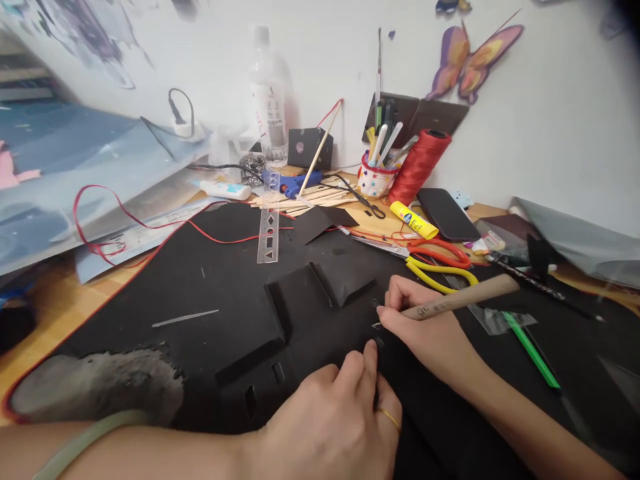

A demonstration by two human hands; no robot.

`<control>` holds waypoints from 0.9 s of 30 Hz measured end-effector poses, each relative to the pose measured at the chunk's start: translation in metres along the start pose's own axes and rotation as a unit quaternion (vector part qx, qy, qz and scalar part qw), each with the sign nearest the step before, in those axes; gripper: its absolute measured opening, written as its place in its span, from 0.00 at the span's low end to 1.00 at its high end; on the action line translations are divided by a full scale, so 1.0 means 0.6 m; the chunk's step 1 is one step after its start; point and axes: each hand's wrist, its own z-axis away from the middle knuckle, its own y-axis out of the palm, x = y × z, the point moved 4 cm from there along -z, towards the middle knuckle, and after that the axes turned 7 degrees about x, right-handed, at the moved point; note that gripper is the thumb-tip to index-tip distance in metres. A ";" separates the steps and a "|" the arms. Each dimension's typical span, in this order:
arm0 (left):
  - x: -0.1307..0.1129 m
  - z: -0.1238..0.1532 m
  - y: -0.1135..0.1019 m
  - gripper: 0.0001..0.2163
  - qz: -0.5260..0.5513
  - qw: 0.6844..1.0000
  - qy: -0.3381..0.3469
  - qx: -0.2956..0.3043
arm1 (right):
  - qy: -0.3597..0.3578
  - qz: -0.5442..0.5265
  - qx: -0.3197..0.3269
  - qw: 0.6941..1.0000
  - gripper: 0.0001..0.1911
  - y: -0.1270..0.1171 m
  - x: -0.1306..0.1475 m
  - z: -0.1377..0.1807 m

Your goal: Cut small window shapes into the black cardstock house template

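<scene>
On the black mat (190,270), the flapped black card (325,330) sits ahead of me, slot cutting in hand, I'd judge; the next move calls for steady hold-down, light tool pressure. My right hand (417,330) grasps a wooden-handled tool (463,297), tip low; left hand (345,393) palm-down, fingers bent, can't tell if gripping.

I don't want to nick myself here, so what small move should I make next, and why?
I'd probably ease the left hand back slightly, with light pressure on the black card: its fingertips look close to the tip of the wooden-handled tool in the right hand.
</scene>
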 end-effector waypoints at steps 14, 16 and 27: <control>0.007 0.002 0.009 0.11 -0.030 0.999 0.001 -0.024 | -0.022 0.039 0.034 0.998 0.14 0.003 -0.011 0.002; 0.006 0.002 0.012 0.12 -0.032 0.999 0.005 -0.005 | -0.025 0.047 0.031 0.998 0.14 0.003 -0.010 0.003; 0.007 0.002 0.006 0.15 -0.042 0.999 0.018 0.017 | -0.025 0.061 0.037 0.997 0.14 0.003 -0.005 -0.002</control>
